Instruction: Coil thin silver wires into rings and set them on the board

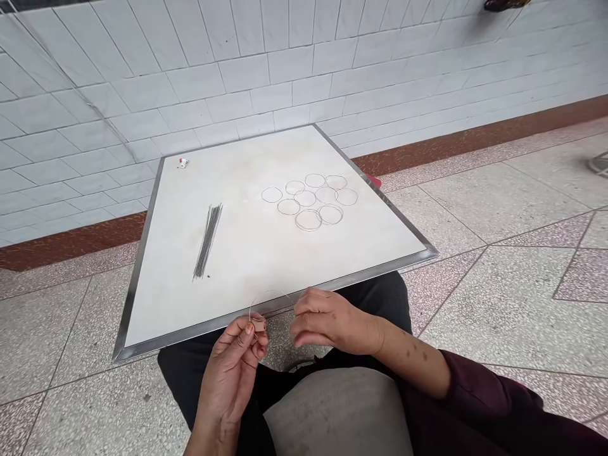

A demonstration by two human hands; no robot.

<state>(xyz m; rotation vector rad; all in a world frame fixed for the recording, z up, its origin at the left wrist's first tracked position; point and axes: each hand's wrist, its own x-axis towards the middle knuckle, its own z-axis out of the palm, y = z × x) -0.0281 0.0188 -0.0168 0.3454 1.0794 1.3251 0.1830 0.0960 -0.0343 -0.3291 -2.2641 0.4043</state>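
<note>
My left hand (235, 361) is closed, pinching a small light-brown block (259, 325) between thumb and fingers just off the table's near edge. A thin wire (250, 306) rises from the block and bends in an open arc toward my right hand (330, 320). The right fingers are curled together on the wire's other end, though the exact contact is hidden. Several wire rings (304, 199) lie on the right half of the table, some overlapping. To the left rests a bundle of straight dark wires (208, 242).
The white table (247, 266) has a raised-looking metal border and stands against a tiled wall (247, 69). A small white-and-red object (183, 163) sits in its far left corner. A tiny dark bit (208, 276) lies near the bundle. My knees are under the near edge.
</note>
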